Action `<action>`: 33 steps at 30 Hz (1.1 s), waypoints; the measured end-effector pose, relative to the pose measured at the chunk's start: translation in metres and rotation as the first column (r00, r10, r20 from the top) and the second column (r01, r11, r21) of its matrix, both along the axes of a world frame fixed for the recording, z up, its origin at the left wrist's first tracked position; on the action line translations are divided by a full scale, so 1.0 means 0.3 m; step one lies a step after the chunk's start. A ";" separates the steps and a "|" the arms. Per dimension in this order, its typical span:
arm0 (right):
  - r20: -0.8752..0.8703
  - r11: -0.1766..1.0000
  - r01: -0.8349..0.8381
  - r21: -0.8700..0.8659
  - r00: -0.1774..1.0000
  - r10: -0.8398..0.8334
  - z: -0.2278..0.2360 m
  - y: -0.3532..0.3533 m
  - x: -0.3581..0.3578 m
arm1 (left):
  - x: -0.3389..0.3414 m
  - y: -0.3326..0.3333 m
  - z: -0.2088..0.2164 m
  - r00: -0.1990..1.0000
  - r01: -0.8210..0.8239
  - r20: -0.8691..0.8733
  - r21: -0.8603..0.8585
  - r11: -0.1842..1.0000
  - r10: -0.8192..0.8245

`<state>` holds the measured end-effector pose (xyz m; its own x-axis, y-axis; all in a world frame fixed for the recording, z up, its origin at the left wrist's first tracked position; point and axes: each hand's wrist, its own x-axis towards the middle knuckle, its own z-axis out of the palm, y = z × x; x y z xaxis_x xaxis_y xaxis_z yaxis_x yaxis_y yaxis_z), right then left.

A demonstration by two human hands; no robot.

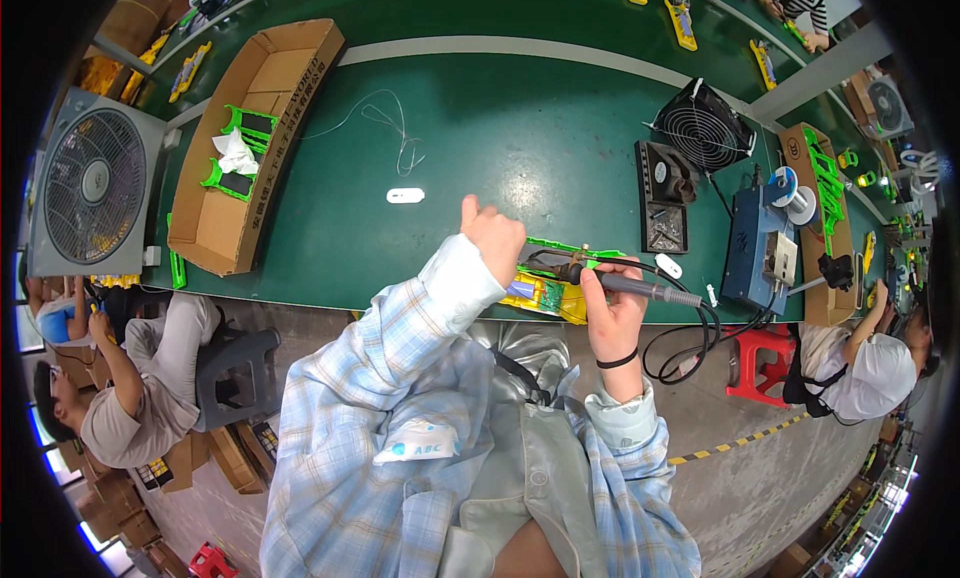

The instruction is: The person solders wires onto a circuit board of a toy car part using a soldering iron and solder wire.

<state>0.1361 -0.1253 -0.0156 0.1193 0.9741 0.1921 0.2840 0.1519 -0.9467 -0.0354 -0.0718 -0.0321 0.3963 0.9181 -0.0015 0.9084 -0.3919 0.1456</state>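
Observation:
My right hand [613, 313] grips a soldering iron [648, 288] with a grey and black handle, its tip pointing left toward my other hand. My left hand [494, 242] is closed with the fingers curled; what it holds is hidden behind it. Beneath and between both hands, at the bench's front edge, lies a yellow plastic housing [572, 305] with a small green circuit board in it. A green plastic shell [606, 255] shows just behind the iron. The contact at the iron's tip is too small to make out.
A long cardboard box [216, 240] with green parts stands left, beside a grey fan [95, 186]. To the right are a black fan [703, 128], an iron stand [664, 193], a blue soldering station [752, 240] and a solder spool [795, 200]. Co-workers sit on both sides.

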 end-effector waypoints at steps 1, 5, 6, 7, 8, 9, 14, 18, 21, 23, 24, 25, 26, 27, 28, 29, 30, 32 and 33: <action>0.000 1.000 -0.001 0.000 1.000 0.001 0.002 -0.001 0.001 | 0.000 0.000 -0.001 1.000 -0.001 0.004 0.004 1.000 0.001; -0.052 0.999 0.028 0.021 0.998 -0.027 0.001 -0.006 0.018 | 0.000 0.001 0.005 1.000 -0.004 -0.007 0.013 1.000 0.004; -0.048 0.999 0.032 0.022 0.998 -0.031 -0.001 -0.007 0.021 | 0.001 0.003 0.018 1.000 0.000 -0.012 -0.038 0.999 0.000; -0.048 0.999 0.032 0.022 0.998 -0.031 -0.003 -0.007 0.024 | 0.001 0.004 0.025 1.000 0.003 -0.016 -0.089 0.996 -0.005; -0.061 0.999 0.036 0.018 0.998 -0.035 -0.005 -0.007 0.026 | 0.001 0.004 0.024 1.000 0.003 -0.016 -0.090 0.996 -0.005; -0.074 0.999 0.039 0.014 0.997 -0.038 -0.005 -0.008 0.026 | 0.001 0.003 0.025 1.000 0.004 -0.011 -0.084 0.996 -0.005; -0.047 0.999 0.024 0.035 0.999 -0.022 -0.004 -0.003 0.018 | 0.000 0.003 0.027 1.000 0.005 -0.002 -0.093 0.996 -0.005; -0.039 1.000 0.013 0.009 0.999 -0.012 -0.009 0.000 0.011 | 0.001 0.002 0.025 1.000 -0.001 -0.008 -0.084 0.996 0.000; 0.002 1.000 -0.003 -0.006 1.000 0.003 -0.017 0.002 0.013 | -0.001 0.001 0.022 1.000 0.001 0.005 -0.080 0.997 -0.001; -0.002 1.000 -0.001 -0.018 1.000 0.001 -0.012 0.002 0.007 | -0.002 0.000 0.013 1.000 0.002 0.018 -0.075 0.997 0.000; -0.006 1.000 0.002 -0.028 1.000 -0.002 -0.010 0.002 0.004 | -0.003 -0.001 0.001 1.000 -0.003 0.022 -0.031 1.000 0.004; -0.006 1.000 0.000 -0.028 1.000 -0.001 -0.009 0.002 0.004 | -0.004 -0.001 -0.005 1.000 -0.008 0.026 0.014 1.000 0.008; 0.000 1.000 0.000 -0.024 1.000 0.000 -0.009 0.003 0.003 | -0.004 -0.002 -0.005 1.000 -0.009 0.026 0.014 1.000 0.008; 0.006 1.000 0.000 -0.019 1.000 0.000 -0.009 0.003 0.003 | -0.004 -0.003 -0.005 1.000 -0.011 0.028 0.021 1.000 0.010; 0.006 1.000 0.000 -0.019 1.000 0.000 -0.011 0.003 0.004 | -0.003 -0.003 -0.004 0.999 -0.013 0.031 0.027 1.000 0.012; 0.007 1.000 0.002 -0.020 1.000 -0.002 -0.015 0.003 0.004 | -0.003 -0.003 -0.004 0.999 -0.012 0.032 0.027 1.000 0.012; 0.007 1.000 0.004 -0.020 1.000 -0.004 -0.018 0.003 0.005 | -0.003 -0.003 -0.005 0.999 -0.015 0.030 0.026 1.000 0.014; 0.013 1.000 0.004 -0.022 1.000 -0.004 -0.018 0.003 0.005 | -0.003 -0.002 -0.007 0.999 -0.018 0.029 0.025 1.000 0.018; 0.018 1.000 0.005 -0.024 1.000 -0.005 -0.018 0.004 0.005 | -0.002 -0.002 -0.007 0.999 -0.023 0.026 0.017 1.000 0.022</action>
<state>0.1376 -0.1242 -0.0210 0.1208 0.9779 0.1707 0.3021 0.1276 -0.9447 -0.0360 -0.0723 -0.0341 0.3753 0.9266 0.0241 0.9131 -0.3740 0.1621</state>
